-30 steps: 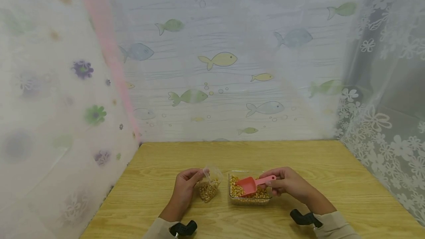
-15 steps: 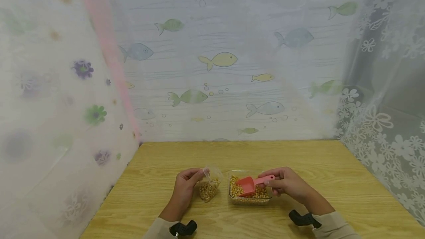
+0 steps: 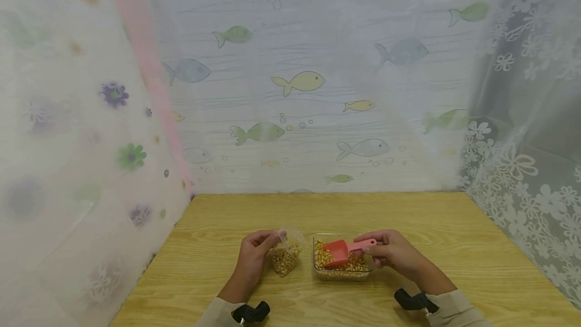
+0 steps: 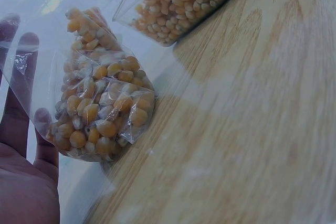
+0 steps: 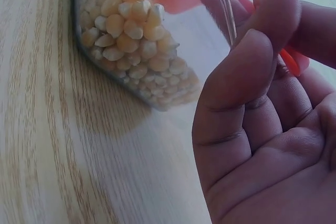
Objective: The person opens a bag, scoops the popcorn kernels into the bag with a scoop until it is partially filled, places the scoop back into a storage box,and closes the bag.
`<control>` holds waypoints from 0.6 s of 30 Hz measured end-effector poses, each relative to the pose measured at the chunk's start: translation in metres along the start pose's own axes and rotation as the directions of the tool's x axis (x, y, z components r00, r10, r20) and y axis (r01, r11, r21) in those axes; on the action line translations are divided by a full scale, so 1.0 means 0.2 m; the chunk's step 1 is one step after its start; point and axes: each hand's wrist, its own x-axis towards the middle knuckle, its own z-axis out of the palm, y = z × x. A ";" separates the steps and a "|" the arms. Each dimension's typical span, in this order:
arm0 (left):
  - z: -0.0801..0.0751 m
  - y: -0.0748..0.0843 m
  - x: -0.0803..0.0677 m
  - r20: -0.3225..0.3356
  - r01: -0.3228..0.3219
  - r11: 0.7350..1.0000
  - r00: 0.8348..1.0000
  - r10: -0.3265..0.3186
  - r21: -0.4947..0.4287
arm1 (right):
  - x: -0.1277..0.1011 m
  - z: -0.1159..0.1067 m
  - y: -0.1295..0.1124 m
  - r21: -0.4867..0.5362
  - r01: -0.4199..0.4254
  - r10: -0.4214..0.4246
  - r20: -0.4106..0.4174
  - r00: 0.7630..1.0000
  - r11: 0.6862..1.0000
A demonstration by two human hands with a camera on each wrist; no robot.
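**Operator:** Low in the middle of the head view, my right hand [image 3: 394,255] has its fingers curled round the handle of the pink scoop [image 3: 342,252]. The scoop's bowl sits over the corn kernels [image 3: 336,265] in the clear tray [image 3: 341,274], just right of centre.

**Observer:** Is the hand clamped tight?

**Operator:** From the right wrist view I see the fingers [image 5: 239,103] folded in with the pink handle [image 5: 294,61] showing between them, so it's a closed grip on the scoop. How hard it presses, I cannot tell.

**Observer:** And your other hand?

**Operator:** My left hand [image 3: 255,251] sits just left of the tray, pinching the top of the small clear bag [image 3: 286,255]. The left wrist view shows my fingers [image 4: 20,98] lying fairly straight behind the plastic, and the bag [image 4: 97,103] part-filled with kernels, its bottom resting on the worktop [image 4: 252,129].

**Observer:** Counts, please.

**Operator:** One scoop, one tray, one bag, two hands. Kernels are too many to count in either container. Bag and tray stand near each other on the wooden worktop [image 3: 317,211], with a narrow gap between them. Fish-printed curtain [image 3: 299,82] fills the upper centre of the frame, with lace curtain [image 3: 522,165] at the right edge.
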 end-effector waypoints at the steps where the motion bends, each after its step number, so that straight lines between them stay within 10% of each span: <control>1: 0.00 0.00 0.00 0.002 0.003 1.000 1.000 -0.003 -0.001 | 0.00 0.00 0.00 0.008 -0.001 0.001 0.000 1.000 1.000; 18: -0.01 0.00 0.00 0.016 0.001 1.000 1.000 -0.002 0.012 | -0.02 -0.04 0.02 0.166 0.044 -0.053 0.051 0.997 0.985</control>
